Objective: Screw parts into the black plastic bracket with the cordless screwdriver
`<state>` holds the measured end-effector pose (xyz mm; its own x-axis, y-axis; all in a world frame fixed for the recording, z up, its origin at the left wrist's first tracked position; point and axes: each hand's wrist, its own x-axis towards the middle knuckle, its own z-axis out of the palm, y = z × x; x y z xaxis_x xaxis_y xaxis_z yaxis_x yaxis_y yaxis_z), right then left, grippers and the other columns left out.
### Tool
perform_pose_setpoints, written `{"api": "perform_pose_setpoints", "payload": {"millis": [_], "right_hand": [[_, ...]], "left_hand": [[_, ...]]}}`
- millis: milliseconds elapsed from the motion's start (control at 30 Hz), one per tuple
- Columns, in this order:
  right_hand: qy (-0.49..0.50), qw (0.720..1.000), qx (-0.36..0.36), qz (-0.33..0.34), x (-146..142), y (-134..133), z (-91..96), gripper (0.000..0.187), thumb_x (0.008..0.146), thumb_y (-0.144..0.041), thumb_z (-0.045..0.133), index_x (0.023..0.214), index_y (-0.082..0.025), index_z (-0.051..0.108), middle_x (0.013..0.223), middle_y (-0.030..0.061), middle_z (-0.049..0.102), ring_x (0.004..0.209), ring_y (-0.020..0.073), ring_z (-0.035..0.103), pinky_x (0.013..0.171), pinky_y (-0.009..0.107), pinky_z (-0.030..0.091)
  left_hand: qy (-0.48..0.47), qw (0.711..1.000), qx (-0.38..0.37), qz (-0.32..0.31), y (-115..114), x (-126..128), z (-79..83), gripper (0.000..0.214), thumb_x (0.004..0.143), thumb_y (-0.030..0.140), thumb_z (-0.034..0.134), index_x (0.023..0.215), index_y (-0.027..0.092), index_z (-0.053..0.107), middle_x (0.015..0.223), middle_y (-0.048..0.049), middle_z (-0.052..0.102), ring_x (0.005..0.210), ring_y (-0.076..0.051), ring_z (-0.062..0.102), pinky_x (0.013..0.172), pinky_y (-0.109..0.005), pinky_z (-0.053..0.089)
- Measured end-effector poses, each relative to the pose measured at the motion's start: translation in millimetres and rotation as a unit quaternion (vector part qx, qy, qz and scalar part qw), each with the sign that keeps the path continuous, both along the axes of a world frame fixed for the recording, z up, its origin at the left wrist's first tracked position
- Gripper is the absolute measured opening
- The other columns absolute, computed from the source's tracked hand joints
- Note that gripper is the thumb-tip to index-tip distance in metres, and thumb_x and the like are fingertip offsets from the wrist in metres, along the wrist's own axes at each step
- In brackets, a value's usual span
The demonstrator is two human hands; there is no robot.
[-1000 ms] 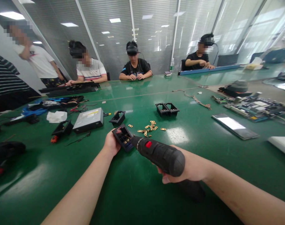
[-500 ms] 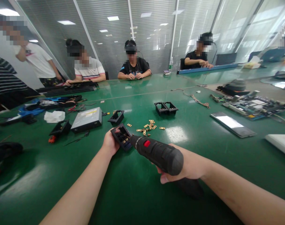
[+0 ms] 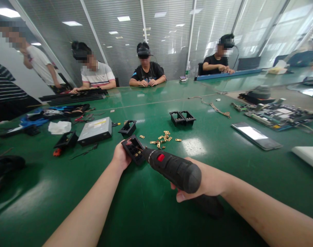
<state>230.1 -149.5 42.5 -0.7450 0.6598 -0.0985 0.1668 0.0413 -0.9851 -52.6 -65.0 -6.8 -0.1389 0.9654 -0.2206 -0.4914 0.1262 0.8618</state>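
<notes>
My left hand grips a black plastic frame by its left side, tilted so its open inside faces me. Small brass-coloured pieces show within the frame. In my right hand is a black cordless screwdriver with a red switch; its nose points left into the frame. Whether the bit touches a screw is too small to tell. Just beyond lies a loose pile of brass plates and screws. One similar black frame sits behind the held one, and a joined pair of frames stands farther back.
To the left are a silver disc drive, another black frame, white tissue and tangled cables. On the right lie a phone, a circuit board and a white box. Several people sit across the green table.
My hands, the frame and the screwdriver stay almost in place. At the far left, a standing person has shifted slightly.
</notes>
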Motion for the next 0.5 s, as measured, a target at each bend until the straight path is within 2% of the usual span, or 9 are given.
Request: {"api": "perform_pose_setpoints", "payload": {"millis": [167,333,500], "right_hand": [[-0.005,1.0,0.016,0.006,-0.1,1.2,-0.5,0.038,0.062,-0.024,0.089,0.09,-0.015,0.066,0.077,0.0001,0.065,0.072,0.0175,0.06,0.067,0.03,0.05],[0.008,1.0,0.012,0.016,-0.7,2.6,-0.8,0.041,0.063,-0.021,0.088,0.098,-0.015,0.066,0.08,0.0001,0.065,0.071,0.0165,0.06,0.065,0.029,0.049],[0.014,0.999,0.021,0.019,0.0,2.5,-2.1,0.038,0.066,-0.024,0.087,0.096,-0.015,0.066,0.079,0.0,0.064,0.072,0.0163,0.059,0.066,0.029,0.048]], "left_hand": [[-0.004,1.0,0.005,-0.005,-0.1,-0.5,-0.2,0.02,0.065,0.015,0.052,0.082,0.015,0.062,0.073,-0.0084,0.066,0.065,-0.025,0.065,0.066,-0.041,0.055],[-0.01,1.0,-0.001,-0.002,0.8,-0.8,-1.1,0.021,0.065,0.017,0.052,0.083,0.015,0.063,0.071,-0.0074,0.065,0.065,-0.025,0.065,0.067,-0.043,0.055],[-0.01,1.0,0.0,0.002,1.5,-1.2,-1.8,0.022,0.065,0.016,0.051,0.084,0.015,0.063,0.072,-0.0075,0.066,0.065,-0.025,0.065,0.065,-0.041,0.056]]}}
